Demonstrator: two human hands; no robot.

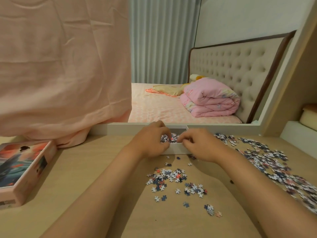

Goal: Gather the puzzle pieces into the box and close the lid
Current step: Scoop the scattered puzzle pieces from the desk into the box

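Head view: I hold left hand and right hand over the white box, fingers curled, grip impossible to tell, apparently dropping puzzle pieces inside; more litter the counter, lid waiting left.

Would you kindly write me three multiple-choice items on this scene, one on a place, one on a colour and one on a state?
1. Where does the lid lie, relative to the box? A. on it B. left of it, on the table C. inside it
2. What colour is the quilt? A. green B. black C. pink
3. How is the box? A. open, pieces inside B. closed C. upside down
Answers: 1 B, it rests on the table apart from the box; 2 C, the folded quilt is pink; 3 A, pieces show between its white walls.
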